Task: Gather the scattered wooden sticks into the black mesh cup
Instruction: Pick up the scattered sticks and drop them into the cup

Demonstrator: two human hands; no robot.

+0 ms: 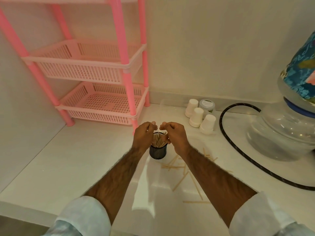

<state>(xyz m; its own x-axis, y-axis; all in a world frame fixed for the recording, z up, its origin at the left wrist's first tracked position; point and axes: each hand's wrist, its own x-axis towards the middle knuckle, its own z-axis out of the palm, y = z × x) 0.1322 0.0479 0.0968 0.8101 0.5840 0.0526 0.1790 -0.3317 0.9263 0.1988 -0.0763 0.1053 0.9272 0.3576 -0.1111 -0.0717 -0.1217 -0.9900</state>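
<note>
A black mesh cup (pixel 157 152) stands upright on the white counter, holding a bundle of wooden sticks (pixel 159 140) that pokes out of its top. My left hand (pixel 142 135) and my right hand (pixel 175 136) flank the cup's rim, fingers curled around the tops of the sticks from both sides. Several loose wooden sticks (pixel 182 167) lie scattered on the counter to the right of the cup, partly under my right forearm. One stick (pixel 196 202) lies alone nearer the front edge.
A pink plastic tiered rack (pixel 100 106) stands at the back left. Three upturned white paper cups (pixel 198 116) and a small lidded jar (pixel 206 104) sit behind the mesh cup. A black hose (pixel 238 149) curves to a glass vessel (pixel 286 133) at the right.
</note>
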